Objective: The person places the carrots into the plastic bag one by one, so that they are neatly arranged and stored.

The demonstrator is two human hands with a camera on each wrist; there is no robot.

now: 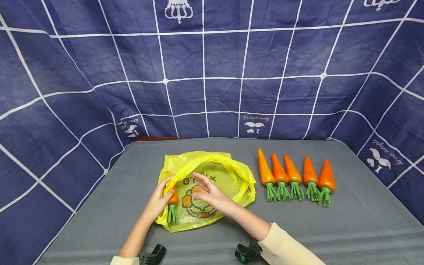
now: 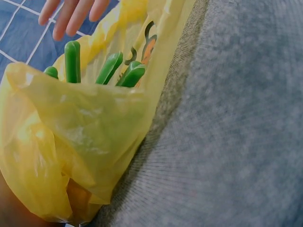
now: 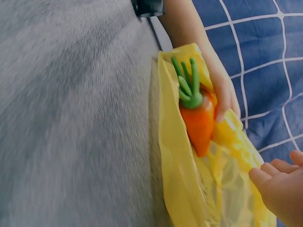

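A yellow plastic bag [image 1: 212, 169] with printed figures lies spread on the table, its mouth gaping. At its left edge my left hand [image 1: 159, 201] grips the plastic, thumb on the inner side. One orange carrot [image 1: 173, 198] with green stalks lies inside the bag, right beside that hand; its tip is partly covered in the head view. In the right wrist view the same carrot [image 3: 199, 123] shows nearly whole against the yellow plastic. Over the middle of the bag hovers my right hand [image 1: 212, 193], fingers extended and apart, holding nothing.
Several more carrots [image 1: 293, 175] lie in a row to the right of the bag, stalks toward me. The grey tabletop [image 1: 109, 206] meets a blue curtain [image 1: 218, 95] with white lines at the back and sides.
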